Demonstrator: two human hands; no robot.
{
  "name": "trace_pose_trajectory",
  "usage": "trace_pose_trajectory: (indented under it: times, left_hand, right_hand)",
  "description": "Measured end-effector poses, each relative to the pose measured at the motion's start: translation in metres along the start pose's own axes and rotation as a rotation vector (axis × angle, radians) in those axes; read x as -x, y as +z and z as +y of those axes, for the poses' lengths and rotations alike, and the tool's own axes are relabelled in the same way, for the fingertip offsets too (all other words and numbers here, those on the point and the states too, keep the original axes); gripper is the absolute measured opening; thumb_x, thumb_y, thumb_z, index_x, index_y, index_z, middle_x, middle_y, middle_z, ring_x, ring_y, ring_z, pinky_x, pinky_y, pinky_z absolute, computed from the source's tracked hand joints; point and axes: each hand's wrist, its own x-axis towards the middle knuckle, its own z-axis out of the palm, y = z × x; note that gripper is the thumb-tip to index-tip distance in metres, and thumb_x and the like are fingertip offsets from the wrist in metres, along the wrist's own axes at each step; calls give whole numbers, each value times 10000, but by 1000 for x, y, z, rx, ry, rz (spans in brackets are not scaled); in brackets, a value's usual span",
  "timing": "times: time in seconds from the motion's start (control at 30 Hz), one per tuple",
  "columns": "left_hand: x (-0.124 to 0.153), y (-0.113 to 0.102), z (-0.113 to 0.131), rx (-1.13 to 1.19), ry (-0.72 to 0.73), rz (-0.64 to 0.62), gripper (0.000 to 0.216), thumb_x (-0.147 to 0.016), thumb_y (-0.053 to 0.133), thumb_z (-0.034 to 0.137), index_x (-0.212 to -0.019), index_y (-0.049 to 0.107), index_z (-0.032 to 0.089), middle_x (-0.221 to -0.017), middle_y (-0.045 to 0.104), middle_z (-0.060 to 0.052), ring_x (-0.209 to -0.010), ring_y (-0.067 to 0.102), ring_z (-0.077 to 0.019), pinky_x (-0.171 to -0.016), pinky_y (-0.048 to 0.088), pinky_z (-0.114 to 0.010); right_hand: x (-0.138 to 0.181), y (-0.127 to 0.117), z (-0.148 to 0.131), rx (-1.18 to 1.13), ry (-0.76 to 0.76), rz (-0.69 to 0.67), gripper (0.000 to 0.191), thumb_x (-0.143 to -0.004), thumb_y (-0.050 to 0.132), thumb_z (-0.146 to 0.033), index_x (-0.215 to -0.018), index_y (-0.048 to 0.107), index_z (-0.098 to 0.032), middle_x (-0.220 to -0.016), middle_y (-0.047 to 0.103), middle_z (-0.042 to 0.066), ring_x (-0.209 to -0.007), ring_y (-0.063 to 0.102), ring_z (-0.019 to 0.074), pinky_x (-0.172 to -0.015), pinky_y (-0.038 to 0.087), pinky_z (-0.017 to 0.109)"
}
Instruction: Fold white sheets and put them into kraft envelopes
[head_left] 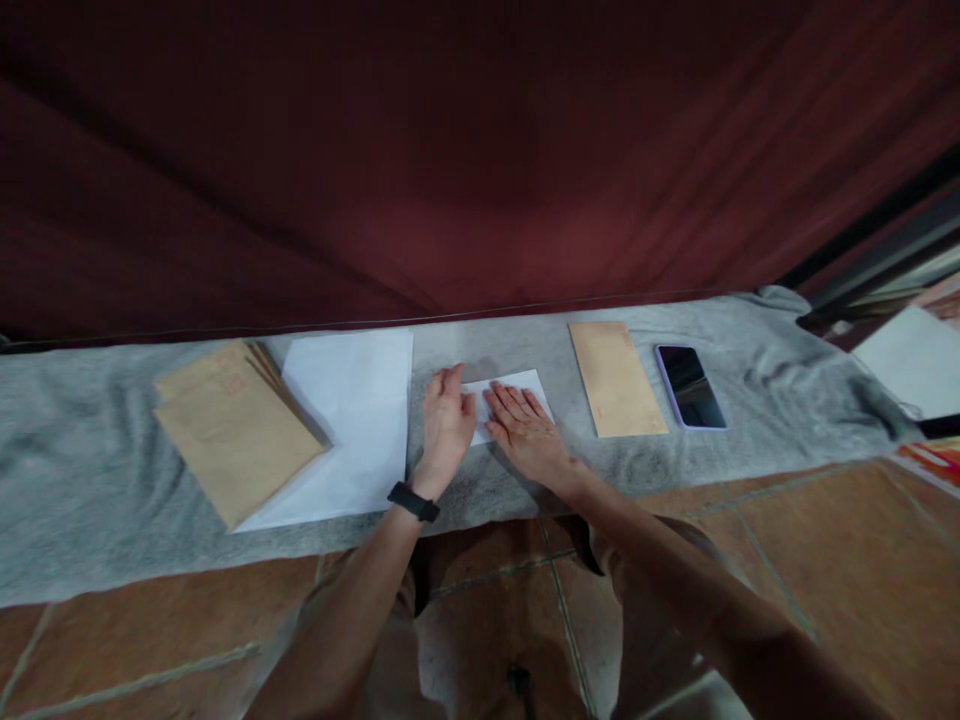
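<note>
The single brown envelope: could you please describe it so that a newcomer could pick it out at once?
Start from the grey cloth spread below the dark red curtain. Right of the right hand lies one brown envelope, a dark phone at its right side. Unlike the fanned stack of envelopes at the left, it lies alone.

Left side: white sheets (352, 400) just beside the left hand (446, 425), brown envelope stack (232, 430) lying over their left part.
Right side: open strip of grey cloth (577, 400) between the right hand (529, 435) and the single envelope (616, 378); phone (690, 386) just beyond.
Behind: red curtain (450, 150) closes the far edge.
</note>
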Motion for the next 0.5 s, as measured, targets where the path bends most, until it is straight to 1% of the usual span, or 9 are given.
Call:
trace_pose_trajectory:
  times: [0.03, 0.07, 0.13, 0.17, 0.23, 0.3, 0.4, 0.5]
  left_hand:
    - [5, 3, 6, -35, 53, 19, 490, -950, 497, 198, -1433, 491, 118, -1466, 528, -188, -1368, 496, -281, -1146, 413, -447]
    - [11, 7, 13, -59, 106, 11, 497, -987, 453, 251, -1466, 454, 119, -1526, 474, -186, -1431, 429, -281, -1183, 366, -456]
    - [23, 16, 23, -94, 191, -92, 544, -1032, 361, 343, -1532, 356, 128, -1582, 416, -173, -1495, 343, -264, -1226, 295, -471]
    - [28, 20, 27, -109, 207, -145, 570, -1042, 323, 379, -1551, 318, 123, -1594, 401, -171, -1508, 320, -257, -1234, 280, -470]
    - [34, 26, 30, -145, 203, -211, 626, -1047, 273, 437, -1573, 259, 98, -1620, 351, -179, -1529, 270, -255, -1245, 255, -469]
    - [37, 28, 30, -184, 179, -238, 674, -1045, 244, 473, -1582, 223, 65, -1636, 306, -192, -1542, 229, -260, -1252, 236, -462]
    - [36, 27, 25, -247, 159, -245, 722, -1041, 224, 508, -1580, 214, 29, -1642, 283, -204, -1550, 196, -269, -1260, 213, -459]
    - [35, 27, 22, -309, 177, -227, 742, -1033, 227, 536, -1576, 238, 30, -1649, 266, -194, -1554, 181, -273, -1267, 191, -469]
  right_hand:
    - [0, 1, 0, 5, -3, -7, 539, -1074, 293, -354, -1565, 357, -140, -1637, 317, 86, -1511, 305, 242, -1258, 216, 473]
    - [1, 2, 1, 11, -12, -19, 541, -1066, 313, -333, -1569, 349, -137, -1637, 316, 94, -1513, 301, 250, -1258, 214, 479]
    - [3, 2, 1, 30, -40, -45, 567, -1037, 380, -295, -1579, 327, -134, -1636, 312, 117, -1520, 279, 272, -1258, 204, 498]
    - [4, 3, 2, 44, -50, -55, 591, -1019, 414, -281, -1583, 316, -134, -1636, 310, 128, -1524, 267, 282, -1258, 196, 506]
    - [5, 2, 2, 74, -65, -69, 626, -996, 452, -266, -1590, 299, -139, -1640, 296, 136, -1530, 247, 293, -1258, 176, 517]
    - [5, 1, 3, 97, -61, -72, 624, -996, 439, -250, -1594, 290, -148, -1648, 280, 126, -1530, 246, 292, -1257, 166, 521]
    - [3, -1, 6, 115, -35, -64, 609, -1009, 383, -225, -1600, 265, -136, -1656, 262, 121, -1530, 245, 284, -1251, 172, 517]
    - [3, 1, 11, 116, 12, -35, 585, -1035, 333, -249, -1601, 252, -125, -1655, 265, 124, -1533, 238, 273, -1245, 180, 512]
